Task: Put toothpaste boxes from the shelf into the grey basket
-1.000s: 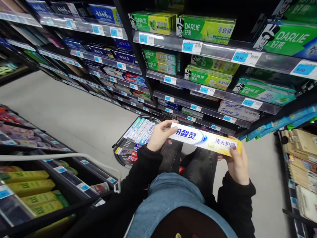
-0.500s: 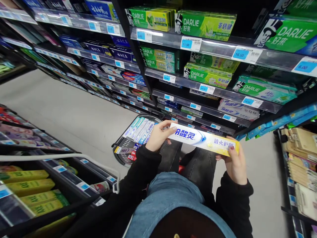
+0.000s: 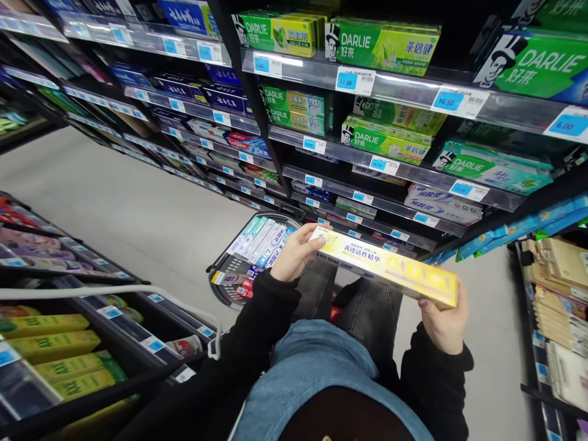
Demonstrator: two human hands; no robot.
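Note:
I hold a long toothpaste box (image 3: 386, 267) level in front of me, its yellow side turned up. My left hand (image 3: 296, 252) grips the left end, thumb on top. My right hand (image 3: 441, 324) holds the right end from beneath. Below the left hand, a dark shopping basket (image 3: 229, 277) on the floor carries several white and blue toothpaste boxes (image 3: 263, 240). My black sleeves and denim lap fill the bottom of the view.
Shelves of green Darlie boxes (image 3: 381, 49) with blue price tags rise straight ahead. A lower rack with yellow boxes (image 3: 55, 346) and a white rail stands at left. Brown packets (image 3: 563, 288) hang at right. Grey aisle floor (image 3: 128, 208) stretches to the left.
The box has been rolled over in both hands: its white and blue face was up, now the yellow side shows. The right end has dropped slightly toward me.

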